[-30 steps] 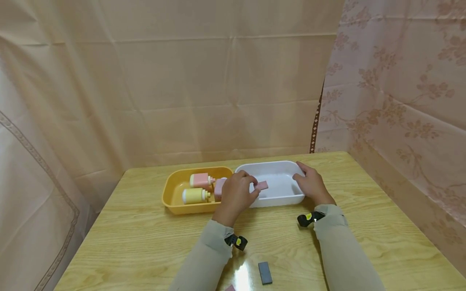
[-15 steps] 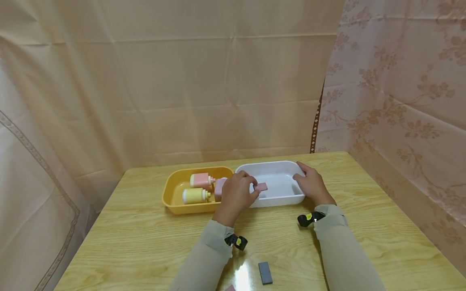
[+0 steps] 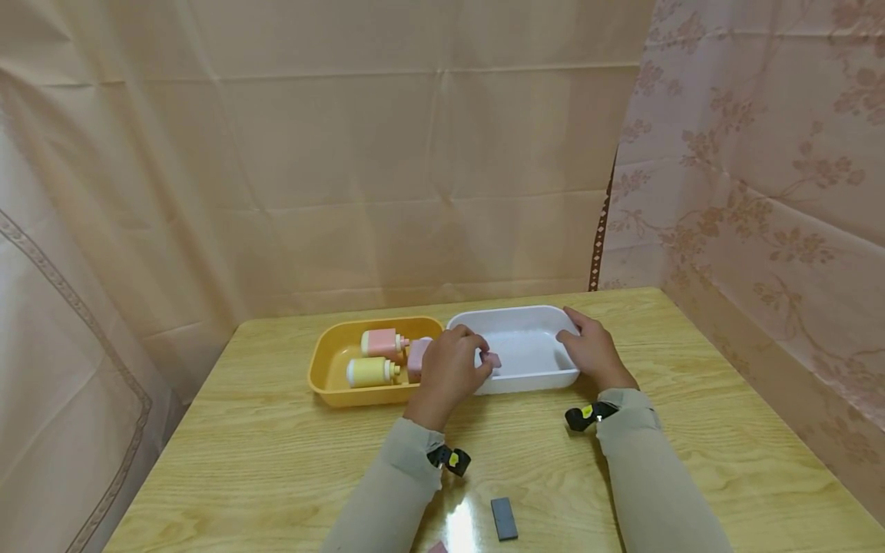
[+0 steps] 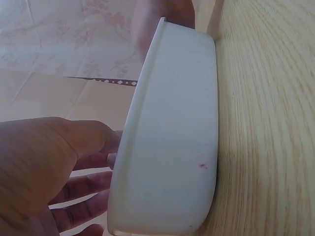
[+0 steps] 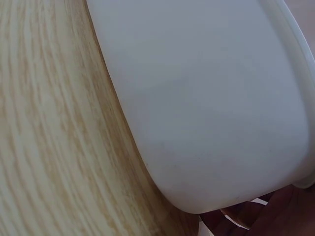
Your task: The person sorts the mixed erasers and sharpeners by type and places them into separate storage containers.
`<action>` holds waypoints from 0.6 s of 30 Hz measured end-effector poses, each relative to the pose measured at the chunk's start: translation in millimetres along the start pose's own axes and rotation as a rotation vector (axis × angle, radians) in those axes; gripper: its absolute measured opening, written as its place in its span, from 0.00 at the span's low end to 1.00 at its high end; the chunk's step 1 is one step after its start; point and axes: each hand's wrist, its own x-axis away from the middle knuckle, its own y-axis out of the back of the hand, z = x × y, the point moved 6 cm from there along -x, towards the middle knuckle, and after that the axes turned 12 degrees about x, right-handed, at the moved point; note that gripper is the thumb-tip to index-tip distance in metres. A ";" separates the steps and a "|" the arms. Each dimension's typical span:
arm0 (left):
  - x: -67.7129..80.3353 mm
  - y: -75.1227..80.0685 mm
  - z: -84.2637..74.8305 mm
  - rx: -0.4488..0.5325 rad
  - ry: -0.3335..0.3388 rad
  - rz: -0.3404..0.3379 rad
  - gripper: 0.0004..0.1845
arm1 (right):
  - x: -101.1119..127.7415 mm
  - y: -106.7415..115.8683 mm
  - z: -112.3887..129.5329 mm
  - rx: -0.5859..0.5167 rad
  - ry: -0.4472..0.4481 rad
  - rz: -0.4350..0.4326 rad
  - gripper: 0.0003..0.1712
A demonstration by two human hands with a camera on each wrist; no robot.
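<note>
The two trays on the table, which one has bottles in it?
The orange plastic tray, on the left: a pink bottle and a yellow bottle lie inside. The white plastic tray holds none.

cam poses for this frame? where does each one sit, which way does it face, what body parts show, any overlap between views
Head: worn on the head, looking forward and down at the table; both sleeves, left hand pinching a small pink block over the white tray, right hand on its right end.
Left wrist: low beside the table, facing along the white tray's outer wall; left palm and fingers show.
Right wrist: low at table level, close on the tray wall; only a dark sliver of hand at the bottom.
Shared: all three see the white tray and wood tabletop.
</note>
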 end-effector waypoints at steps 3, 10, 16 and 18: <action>-0.5 -0.1 0.1 0.003 0.018 0.014 0.09 | 0.1 -0.5 -0.9 -0.004 -0.007 0.006 0.39; -1.2 -0.3 0.8 -0.001 0.021 0.018 0.08 | 0.9 -0.9 -1.3 -0.003 -0.020 0.021 0.39; -1.4 -0.2 0.6 0.001 0.027 0.028 0.08 | 1.1 -0.8 -0.3 0.002 -0.020 0.026 0.39; -1.3 0.2 0.1 0.004 0.023 0.028 0.08 | 0.8 -0.5 0.6 0.010 -0.013 0.022 0.39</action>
